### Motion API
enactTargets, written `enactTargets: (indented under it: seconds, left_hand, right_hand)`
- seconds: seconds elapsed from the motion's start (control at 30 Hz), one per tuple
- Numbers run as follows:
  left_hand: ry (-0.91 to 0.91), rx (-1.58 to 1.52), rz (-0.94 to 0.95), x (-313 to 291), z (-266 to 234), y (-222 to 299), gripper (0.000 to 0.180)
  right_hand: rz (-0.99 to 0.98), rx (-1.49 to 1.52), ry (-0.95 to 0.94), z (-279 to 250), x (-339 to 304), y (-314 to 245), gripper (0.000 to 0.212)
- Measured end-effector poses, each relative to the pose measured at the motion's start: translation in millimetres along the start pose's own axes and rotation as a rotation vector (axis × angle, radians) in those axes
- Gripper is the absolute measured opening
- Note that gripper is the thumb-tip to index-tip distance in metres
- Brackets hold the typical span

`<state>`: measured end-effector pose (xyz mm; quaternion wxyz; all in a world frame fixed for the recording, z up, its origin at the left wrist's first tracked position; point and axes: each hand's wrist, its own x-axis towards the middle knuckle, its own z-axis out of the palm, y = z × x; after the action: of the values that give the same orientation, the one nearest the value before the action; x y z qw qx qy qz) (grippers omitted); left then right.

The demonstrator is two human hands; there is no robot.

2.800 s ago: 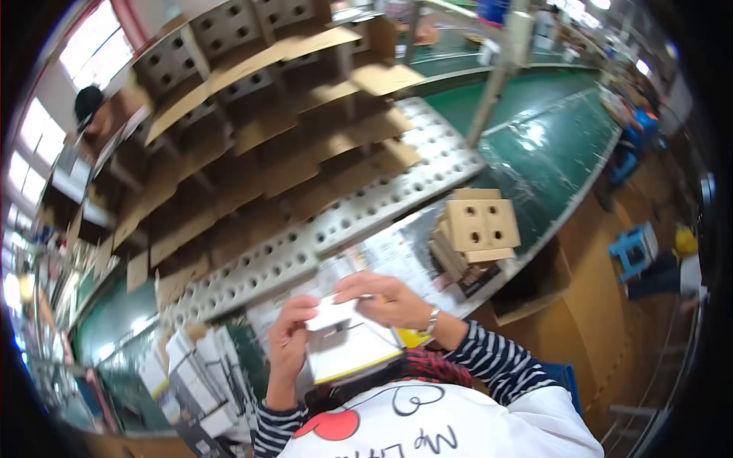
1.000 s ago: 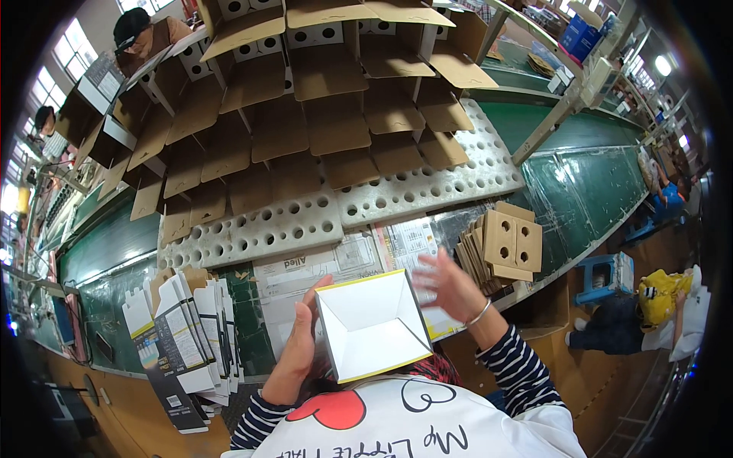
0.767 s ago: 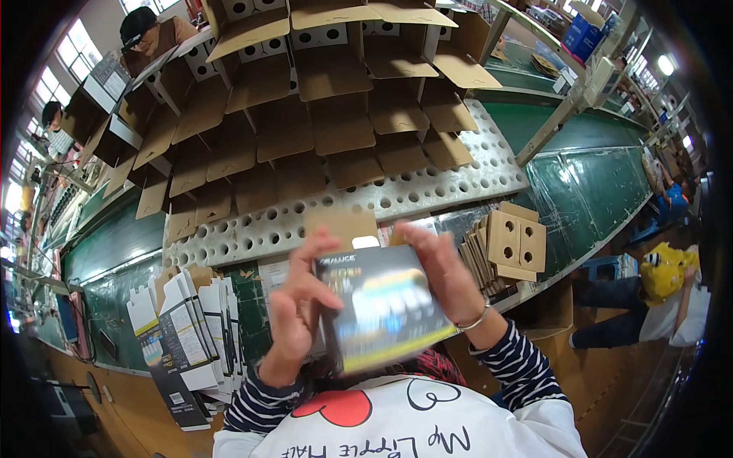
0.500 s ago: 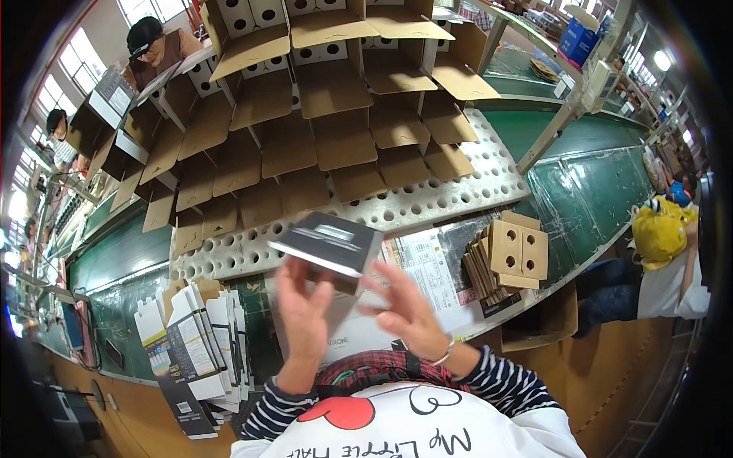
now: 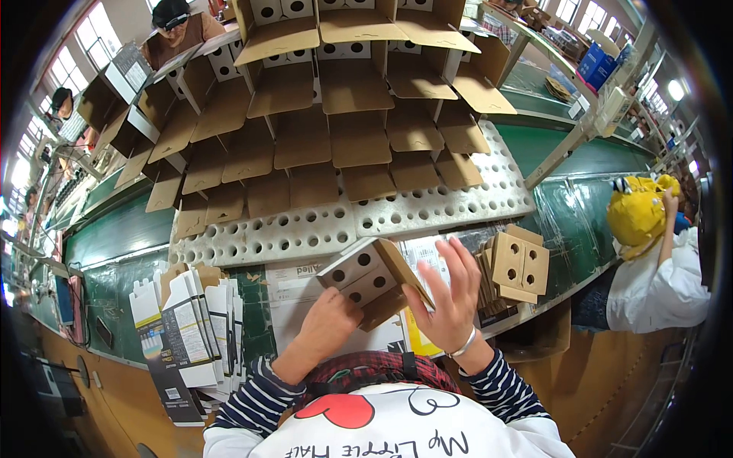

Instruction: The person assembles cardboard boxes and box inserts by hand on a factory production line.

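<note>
In front of me a small open cardboard box (image 5: 387,284) is tilted toward me. Seated inside it is a white insert with round holes (image 5: 360,276). My left hand (image 5: 330,319) is closed on the box's left side, its fingers curled at the lower edge of the insert. My right hand (image 5: 449,305) is at the box's right side with fingers spread; its thumb lies against the brown side flap. Just beyond that hand, a stack of brown cardboard inserts with holes (image 5: 519,263) stands on the bench.
Many open boxes (image 5: 294,145) stand stacked on a white perforated board (image 5: 305,233) across the green bench (image 5: 588,206). Flat folded cartons (image 5: 187,336) lie at the left, a phone (image 5: 104,332) beyond them. One person (image 5: 179,34) sits across; another, at right, has a yellow bag (image 5: 641,214).
The box has turned from showing its dark outer face to showing its open inside with the holed insert. My left hand has shifted to its lower edge; the right hand has moved right, fingers spread.
</note>
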<state>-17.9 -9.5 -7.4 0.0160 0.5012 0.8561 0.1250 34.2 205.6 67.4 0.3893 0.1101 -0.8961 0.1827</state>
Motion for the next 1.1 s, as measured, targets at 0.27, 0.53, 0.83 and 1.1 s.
enactTargets:
  seconds: [0.27, 0.53, 0.83, 1.1]
  left_hand:
    - [-0.213, -0.248, -0.36, -1.1, -23.3, 28.3, 0.022]
    - [-0.111, 0.032, -0.3, 16.3, 30.8, 0.8, 0.047]
    - [-0.368, 0.021, -0.354, 17.5, 46.8, 1.0, 0.069]
    - [-0.401, -0.395, -0.343, 5.7, -34.4, 12.0, 0.052]
  right_hand:
    - [0.238, 0.443, -0.544, 2.3, 16.1, 22.5, 0.02]
    - [0.185, 0.295, -0.693, 26.4, 19.1, 6.7, 0.016]
    - [0.089, 0.267, -0.663, 24.0, 21.0, -12.0, 0.022]
    - [-0.041, 0.171, -0.752, 7.6, 49.2, -6.8, 0.03]
